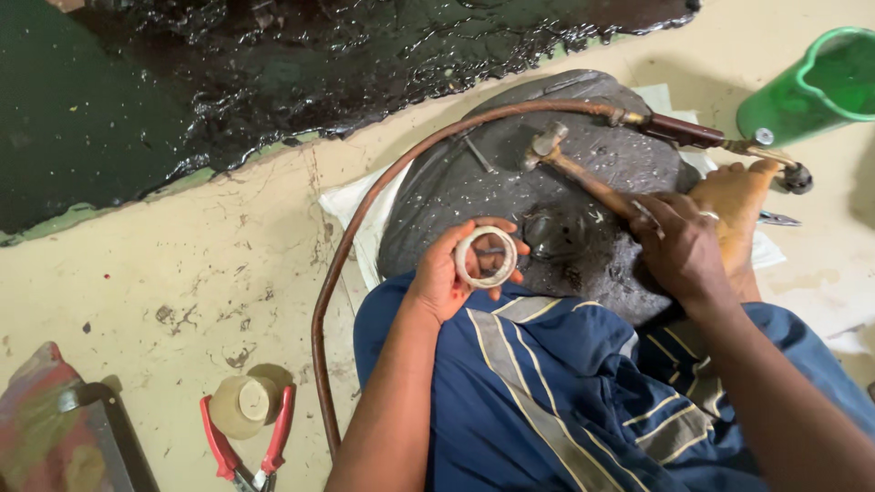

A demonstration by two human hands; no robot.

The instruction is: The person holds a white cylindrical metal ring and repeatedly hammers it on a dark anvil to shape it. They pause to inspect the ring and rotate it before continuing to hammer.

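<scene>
Pliers with red handles lie at the lower left of the frame beside a pale cap. Higher, near centre, the left hand grips a white ring, fingers curled round its rim; it looks light, rigid and smooth, best pinched by the edge. To its right, the right hand clenches a hammer by its wooden shaft, head-heavy over the dark rounded block. Beyond arcs a brown hose.

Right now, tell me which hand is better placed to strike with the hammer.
Right. The right hand already grips the hammer by its handle over the dark block; the left hand is occupied holding the pale ring.
</scene>
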